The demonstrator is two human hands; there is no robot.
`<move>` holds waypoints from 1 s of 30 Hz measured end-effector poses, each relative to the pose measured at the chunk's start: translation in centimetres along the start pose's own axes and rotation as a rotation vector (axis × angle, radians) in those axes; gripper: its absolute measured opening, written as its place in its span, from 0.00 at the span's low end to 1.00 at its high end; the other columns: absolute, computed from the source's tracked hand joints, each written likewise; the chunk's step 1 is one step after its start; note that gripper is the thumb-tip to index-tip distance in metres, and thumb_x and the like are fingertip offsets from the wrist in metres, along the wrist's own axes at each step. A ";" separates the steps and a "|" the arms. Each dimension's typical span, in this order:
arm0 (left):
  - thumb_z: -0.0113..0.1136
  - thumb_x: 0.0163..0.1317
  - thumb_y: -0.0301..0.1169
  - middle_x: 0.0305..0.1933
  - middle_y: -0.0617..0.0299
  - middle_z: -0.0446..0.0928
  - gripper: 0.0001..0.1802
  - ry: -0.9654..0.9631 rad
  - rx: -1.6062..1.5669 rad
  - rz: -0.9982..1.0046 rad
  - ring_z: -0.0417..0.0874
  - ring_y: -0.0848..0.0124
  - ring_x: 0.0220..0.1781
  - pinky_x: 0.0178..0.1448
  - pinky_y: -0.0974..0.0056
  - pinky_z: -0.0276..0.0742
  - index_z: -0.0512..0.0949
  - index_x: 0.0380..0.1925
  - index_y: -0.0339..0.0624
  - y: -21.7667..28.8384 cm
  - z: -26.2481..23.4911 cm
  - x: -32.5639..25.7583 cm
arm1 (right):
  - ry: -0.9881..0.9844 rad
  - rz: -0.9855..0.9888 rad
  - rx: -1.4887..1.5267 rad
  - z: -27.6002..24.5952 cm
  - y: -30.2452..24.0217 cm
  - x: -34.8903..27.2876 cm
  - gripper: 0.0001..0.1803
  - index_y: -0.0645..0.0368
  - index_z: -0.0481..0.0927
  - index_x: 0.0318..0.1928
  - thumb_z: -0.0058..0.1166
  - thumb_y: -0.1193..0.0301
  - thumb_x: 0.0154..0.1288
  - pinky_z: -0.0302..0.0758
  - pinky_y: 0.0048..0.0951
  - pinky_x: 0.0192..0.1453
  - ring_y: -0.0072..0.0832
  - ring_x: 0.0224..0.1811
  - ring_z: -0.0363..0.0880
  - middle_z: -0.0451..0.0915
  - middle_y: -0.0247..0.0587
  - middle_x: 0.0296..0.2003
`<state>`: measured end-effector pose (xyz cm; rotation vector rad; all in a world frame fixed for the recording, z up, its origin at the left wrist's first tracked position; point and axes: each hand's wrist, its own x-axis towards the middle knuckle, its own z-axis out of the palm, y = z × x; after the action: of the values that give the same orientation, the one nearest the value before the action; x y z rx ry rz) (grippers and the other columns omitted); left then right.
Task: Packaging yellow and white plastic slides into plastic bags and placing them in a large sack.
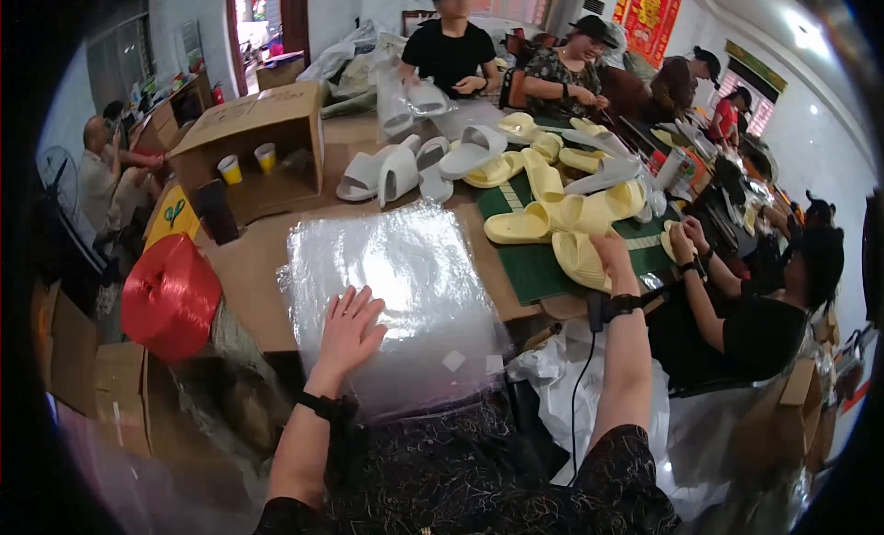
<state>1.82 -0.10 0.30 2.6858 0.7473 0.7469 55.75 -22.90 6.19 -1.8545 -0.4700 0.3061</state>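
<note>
My left hand [350, 331] lies flat, fingers spread, on a stack of clear plastic bags [419, 300] at the table's near edge. Farther right, my right hand [611, 254] is closed on a yellow slipper [577, 261], whose sole faces partly toward me; the fingertips are hidden. Just beyond it, several more yellow slippers [516, 226] are heaped over a green mat [520, 268]. Grey slippers [399, 173] lie in a row behind the bags, and one grey slipper [474, 152] rests on top of others.
An open cardboard box [244, 111] with two yellow-and-white cups [229, 170] stands back left. Nearby are a red twine roll [171, 296] and scissors [175, 207] with green handles. Co-workers sit or stand around the table; one person's hands [686, 240] are close on my right.
</note>
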 end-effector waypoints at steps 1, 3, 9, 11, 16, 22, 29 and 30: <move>0.58 0.64 0.48 0.71 0.55 0.69 0.24 0.027 0.008 0.016 0.61 0.51 0.76 0.79 0.44 0.47 0.79 0.58 0.53 -0.1 -0.3 -0.4 | -0.033 -0.009 -0.007 1.0 -1.6 -0.4 0.23 0.67 0.76 0.57 0.62 0.71 0.63 0.81 0.33 0.45 0.30 0.41 0.83 0.83 0.40 0.44; 0.58 0.63 0.48 0.71 0.55 0.69 0.24 0.055 0.022 -0.001 0.62 0.51 0.76 0.79 0.43 0.48 0.79 0.57 0.54 -0.2 -0.8 -1.1 | -0.318 0.056 0.520 2.2 -5.3 -2.1 0.20 0.63 0.77 0.56 0.60 0.68 0.67 0.79 0.33 0.50 0.32 0.45 0.82 0.83 0.40 0.46; 0.56 0.65 0.49 0.72 0.56 0.68 0.25 0.022 0.020 -0.001 0.61 0.50 0.76 0.79 0.44 0.49 0.77 0.60 0.55 -0.4 -0.7 -0.5 | -0.732 0.166 0.756 7.7 -16.6 -14.7 0.20 0.63 0.74 0.57 0.59 0.69 0.68 0.77 0.36 0.57 0.34 0.54 0.79 0.79 0.42 0.52; 0.56 0.66 0.50 0.73 0.57 0.67 0.25 0.003 0.035 -0.023 0.60 0.50 0.76 0.79 0.44 0.49 0.77 0.60 0.56 -0.3 -0.9 -0.4 | -0.814 0.142 0.832 10.1 -18.1 -18.5 0.19 0.64 0.74 0.57 0.57 0.71 0.68 0.74 0.37 0.62 0.34 0.56 0.78 0.79 0.43 0.53; 0.53 0.68 0.52 0.75 0.57 0.64 0.27 -0.011 0.029 -0.010 0.57 0.53 0.78 0.81 0.46 0.45 0.75 0.63 0.56 -0.7 -0.4 -0.8 | -0.967 0.092 0.890 17.7 -19.0 -25.1 0.17 0.63 0.69 0.56 0.54 0.76 0.68 0.70 0.39 0.69 0.35 0.61 0.75 0.75 0.45 0.58; 0.52 0.64 0.47 0.73 0.55 0.66 0.31 -0.004 0.103 0.021 0.58 0.51 0.78 0.80 0.44 0.47 0.71 0.66 0.49 -1.5 0.6 -0.9 | -0.974 0.101 0.909 25.8 -14.8 -26.2 0.21 0.68 0.64 0.56 0.56 0.77 0.67 0.66 0.39 0.74 0.36 0.65 0.71 0.70 0.51 0.60; 0.54 0.62 0.43 0.70 0.50 0.69 0.30 0.014 0.038 0.012 0.60 0.49 0.76 0.82 0.47 0.44 0.72 0.64 0.44 -1.1 -0.4 -0.9 | -0.785 -0.241 -0.160 26.7 -11.2 -23.9 0.37 0.76 0.68 0.62 0.64 0.59 0.64 0.78 0.37 0.49 0.37 0.49 0.82 0.80 0.52 0.42; 0.54 0.62 0.43 0.70 0.50 0.69 0.30 0.012 0.037 0.008 0.60 0.49 0.76 0.82 0.47 0.44 0.72 0.64 0.44 -1.1 -0.4 -0.8 | -0.634 -0.468 -0.361 26.8 -10.8 -23.9 0.36 0.74 0.71 0.60 0.63 0.56 0.63 0.78 0.41 0.48 0.42 0.47 0.82 0.80 0.54 0.41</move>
<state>0.55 0.45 -0.12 2.7217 0.7604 0.7585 21.18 -8.39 7.16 -1.8960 -1.4468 0.5118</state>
